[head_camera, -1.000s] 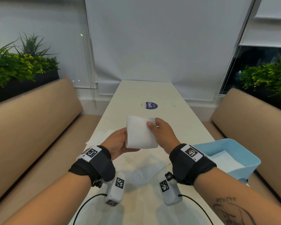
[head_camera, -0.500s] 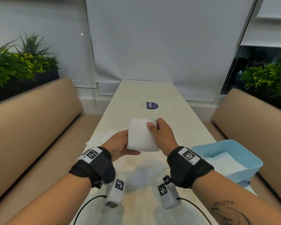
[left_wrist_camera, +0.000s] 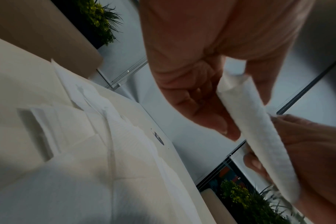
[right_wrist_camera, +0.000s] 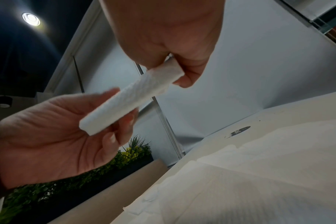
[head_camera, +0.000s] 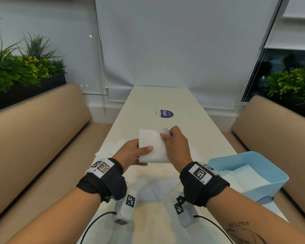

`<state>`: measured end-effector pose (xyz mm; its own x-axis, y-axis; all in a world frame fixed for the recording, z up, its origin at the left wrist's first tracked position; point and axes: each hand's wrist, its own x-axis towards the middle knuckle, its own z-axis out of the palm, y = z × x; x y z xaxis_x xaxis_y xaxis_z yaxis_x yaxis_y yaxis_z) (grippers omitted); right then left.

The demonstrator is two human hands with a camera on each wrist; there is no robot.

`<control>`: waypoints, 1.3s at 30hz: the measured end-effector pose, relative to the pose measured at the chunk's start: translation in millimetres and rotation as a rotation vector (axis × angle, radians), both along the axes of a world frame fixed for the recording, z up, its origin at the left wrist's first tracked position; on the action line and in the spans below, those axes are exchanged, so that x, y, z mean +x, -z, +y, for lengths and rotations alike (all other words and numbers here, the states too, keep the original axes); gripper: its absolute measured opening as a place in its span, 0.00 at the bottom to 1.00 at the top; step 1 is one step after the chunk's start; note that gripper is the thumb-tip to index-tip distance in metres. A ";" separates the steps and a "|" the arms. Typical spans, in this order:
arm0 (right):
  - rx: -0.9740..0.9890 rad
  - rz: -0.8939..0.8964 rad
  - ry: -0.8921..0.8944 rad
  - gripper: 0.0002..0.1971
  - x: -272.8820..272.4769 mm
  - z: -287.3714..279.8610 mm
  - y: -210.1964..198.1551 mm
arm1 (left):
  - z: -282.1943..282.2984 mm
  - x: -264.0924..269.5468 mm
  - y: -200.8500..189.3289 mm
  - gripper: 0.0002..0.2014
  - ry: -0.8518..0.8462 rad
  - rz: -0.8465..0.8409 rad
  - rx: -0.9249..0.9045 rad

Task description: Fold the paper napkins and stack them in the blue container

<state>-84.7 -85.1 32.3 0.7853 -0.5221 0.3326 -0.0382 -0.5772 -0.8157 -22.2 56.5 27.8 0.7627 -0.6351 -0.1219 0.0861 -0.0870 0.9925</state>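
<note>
Napkin (head_camera: pixel 152 147), already folded to a thick square, hangs above the counter (head_camera: pixel 165 97) between our hands. Our left grip (head_camera: pixel 130 154) pinches its lower left edge under the thumb, and our right grip (head_camera: pixel 178 147) nips the upper right corner. To finish the fold well, we judge that we should line the edges flush, press the crease firmly and spare the soft paper. To our right the blue container (head_camera: pixel 250 158) holds flat white napkins (head_camera: pixel 250 178); loose sheets (head_camera: pixel 111 147) lie on the counter beneath.
</note>
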 end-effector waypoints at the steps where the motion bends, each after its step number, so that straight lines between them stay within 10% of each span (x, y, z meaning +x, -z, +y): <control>1: 0.011 -0.010 -0.003 0.10 -0.5 0.2 -0.4 | -0.3 1.3 2.2 0.06 -0.006 -0.029 0.023; 13: 0.126 -0.073 -0.019 0.07 -1.5 2.8 -1.7 | -2.7 5.3 11.3 0.09 -0.066 -0.155 0.060; 19: 0.494 0.140 -0.224 0.38 -4.4 -1.8 -0.3 | -4.4 10.9 11.7 0.13 -0.173 -0.271 0.054; 25: 0.559 0.238 -0.357 0.19 -9.7 -1.7 -2.2 | -9.9 8.3 7.6 0.14 -0.224 -0.295 0.023; 39: 0.573 0.232 -0.316 0.14 -24.2 -18.7 -11.5 | -11.3 3.8 -2.3 0.26 -0.104 -0.274 0.118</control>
